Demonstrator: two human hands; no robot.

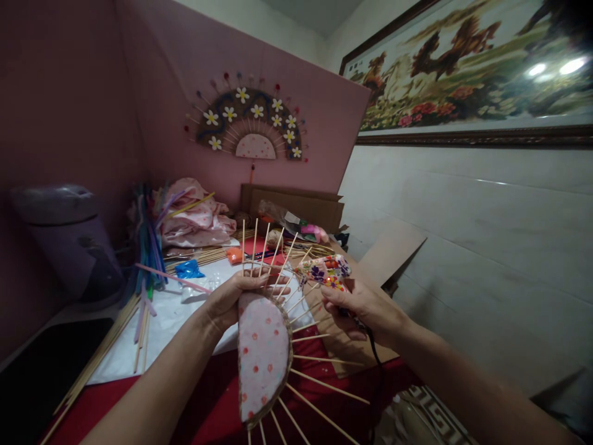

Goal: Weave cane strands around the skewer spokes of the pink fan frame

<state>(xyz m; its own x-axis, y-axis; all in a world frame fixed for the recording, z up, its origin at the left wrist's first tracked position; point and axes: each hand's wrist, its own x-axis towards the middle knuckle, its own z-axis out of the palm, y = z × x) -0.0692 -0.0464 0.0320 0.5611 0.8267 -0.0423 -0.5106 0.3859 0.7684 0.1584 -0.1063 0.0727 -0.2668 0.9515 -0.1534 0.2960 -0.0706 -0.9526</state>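
My left hand [243, 287] grips the top end of a half-round fan base [264, 352] covered in pink dotted cloth. Thin wooden sticks [324, 389] radiate from the base's curved edge, which has a brown cord-like rim. In my right hand [354, 303] is a flower-patterned glue gun [327, 272], its black cord hanging below. The gun's tip points left, close to the sticks near my left fingers; whether it touches them I cannot tell.
A finished fan with white flowers [252, 120] hangs on the pink board behind. Pipe cleaners [148, 241], a heap of dotted cloth [194, 213] and loose sticks [102, 352] lie left. A cardboard sheet [356, 346] lies on the red-covered table [217, 395]. A purple bin-like container [74, 247] stands far left.
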